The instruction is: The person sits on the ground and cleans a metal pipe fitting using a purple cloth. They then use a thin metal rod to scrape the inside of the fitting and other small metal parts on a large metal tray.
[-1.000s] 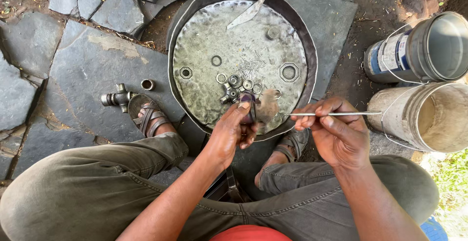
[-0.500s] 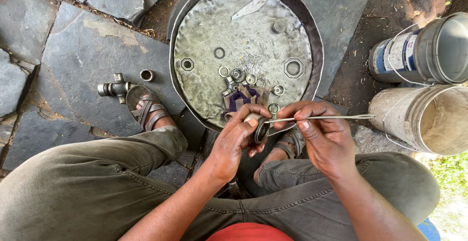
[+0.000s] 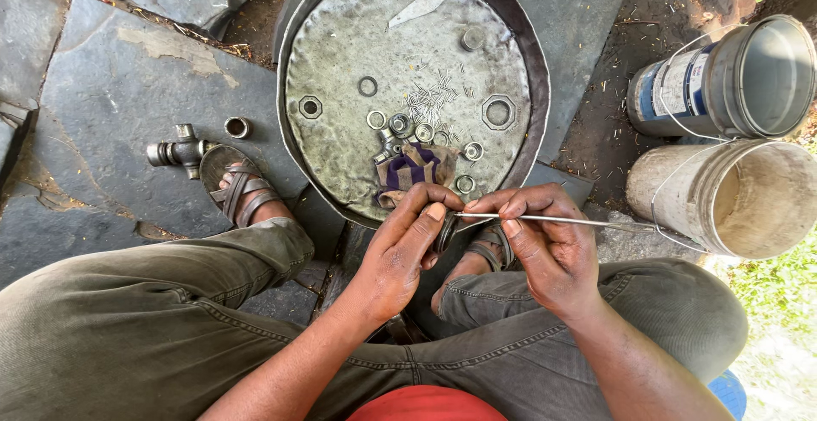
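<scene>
**Small cup held close, thin rod at its mouth**

My left hand (image 3: 400,255) was curled around a small dark metal cup (image 3: 446,232), thumb and forefinger pinching its rim so that its open side faced my other hand. I held it up over my lap, just off the near edge of the round metal tray (image 3: 340,38), likely so that anything falling out would land close by. My right hand (image 3: 545,255) pinched a thin metal rod (image 3: 553,218) between thumb and fingertips; the rod lay almost level, its left tip at the cup's mouth and its long end running out to the right toward the buckets. The grip was fine and tight, suited to picking at something small.

The cup looked grimy and dull, short and round; most of it was hidden by my fingers, so I could not tell what was inside.

On the tray, near its near edge, lay a striped rag (image 3: 414,170), with several similar small cups and rings around it, a scatter of thin needle-like pins (image 3: 434,93) toward the middle, and two hexagonal nuts further apart. A flat blade (image 3: 425,0) rested at the far edge. Left of the tray, on the stone paving (image 3: 111,72), a cross-shaped metal joint (image 3: 174,150) sat beside my sandalled foot (image 3: 242,195). Two buckets (image 3: 732,131) lay on their sides at the right.
</scene>
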